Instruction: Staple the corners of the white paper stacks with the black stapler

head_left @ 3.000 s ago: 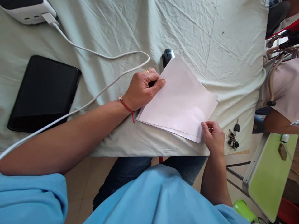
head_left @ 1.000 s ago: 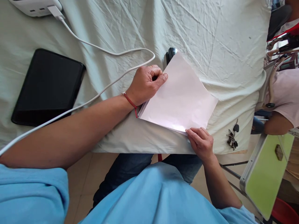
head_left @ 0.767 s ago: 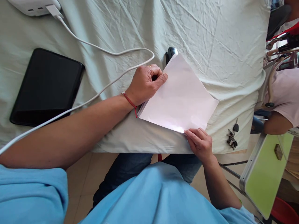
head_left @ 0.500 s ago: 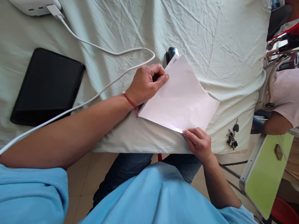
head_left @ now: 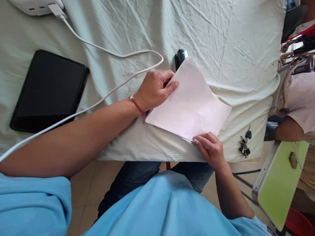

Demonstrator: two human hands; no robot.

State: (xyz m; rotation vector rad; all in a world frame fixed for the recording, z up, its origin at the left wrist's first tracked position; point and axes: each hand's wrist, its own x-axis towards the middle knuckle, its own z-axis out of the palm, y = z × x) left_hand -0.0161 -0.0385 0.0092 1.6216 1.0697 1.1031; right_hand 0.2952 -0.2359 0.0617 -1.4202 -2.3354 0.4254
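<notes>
White paper sheets [head_left: 189, 98], stacked edge to edge, lie at a slant near the table's front edge. My left hand [head_left: 157, 88] pinches their upper left edge, thumb on top and fingers beneath. At the near edge, by the bottom corner, my right hand [head_left: 209, 147] grips the sheets between thumb and fingers. Just past the far corner of the paper a black stapler-like object [head_left: 181, 56] shows its end; the paper hides the rest of it.
A black tablet [head_left: 49, 91] lies at the left, crossed by a white cable [head_left: 118, 83] from a white power strip [head_left: 36, 7]. Keys [head_left: 244, 144] rest near the right front corner. At the right are a green folding table [head_left: 280, 183] and a seated person [head_left: 299, 101].
The top sheet's far left edge now covers the printed strip that showed beneath it. My left fingers have straightened a little along the edge; my right hand has shifted only slightly.
</notes>
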